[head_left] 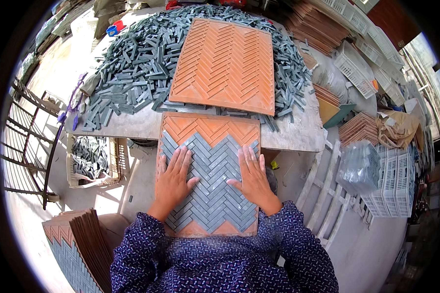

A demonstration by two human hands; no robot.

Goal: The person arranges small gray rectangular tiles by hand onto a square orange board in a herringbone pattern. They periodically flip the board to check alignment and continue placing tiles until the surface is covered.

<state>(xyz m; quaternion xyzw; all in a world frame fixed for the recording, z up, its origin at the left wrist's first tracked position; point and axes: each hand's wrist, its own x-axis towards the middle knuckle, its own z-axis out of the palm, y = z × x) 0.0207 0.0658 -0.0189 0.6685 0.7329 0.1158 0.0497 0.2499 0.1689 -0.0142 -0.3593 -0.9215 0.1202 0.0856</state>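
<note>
Right in front of me an orange mould tray (210, 126) carries grey tile strips (212, 180) set in a herringbone pattern. Bare orange grooves show along its far end and near edge. My left hand (173, 180) lies flat on the left side of the strips, fingers stretched out and pointing away. On the right side my right hand (252, 176) rests the same way, thumb spread inward. Neither hand grips anything. Beyond the tray, a second orange herringbone mould (225, 66) with unfilled grooves lies on a large heap of loose grey strips (137, 68).
The heap sits on a pale table (127, 122). Below its left edge stands a crate (73, 180) of strips, near a black metal rack (34, 141). Stacked filled moulds (78, 244) stand at lower left. White plastic crates (388, 190) and a white slatted frame (322, 190) are at right.
</note>
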